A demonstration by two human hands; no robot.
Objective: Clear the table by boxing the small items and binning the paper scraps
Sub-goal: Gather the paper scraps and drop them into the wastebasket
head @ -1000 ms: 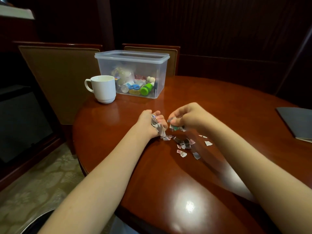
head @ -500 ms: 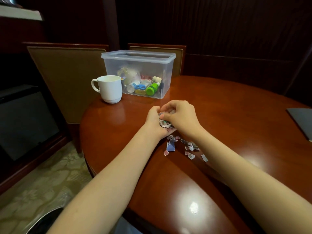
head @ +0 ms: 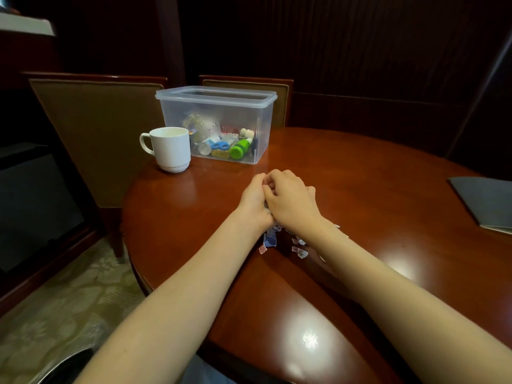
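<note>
Paper scraps [head: 277,241]: a loose scatter of small coloured and white bits lies on the surface [head: 360,189], near its middle, partly hidden under our wrists. A few more show as a pale sliver wedged between the heels of the two hands. Left hand [head: 253,202]: fingers curled into a fist around that bundle of scraps, knuckles pointing away from us. Right hand [head: 291,200]: pressed against the left from the right side, with its fingers curled and their tips tucked in at the top of the left fist. We cannot tell whether they pinch anything, since the tips are hidden. Both forearms reach in from the near edge and meet above the scatter. Farther off and to the left stands a clear plastic box [head: 216,123] with no lid on, at the far edge of the surface. Small items [head: 227,145] are piled on its bottom, among them a green cylinder and something blue. A white mug [head: 171,148] stands just left of the box, handle to the left. At the far right lies a dark folder [head: 487,203], well apart from the hands. Two brown padded chairs [head: 97,128] stand behind the surface. Patterned carpet [head: 69,300] shows at lower left.
</note>
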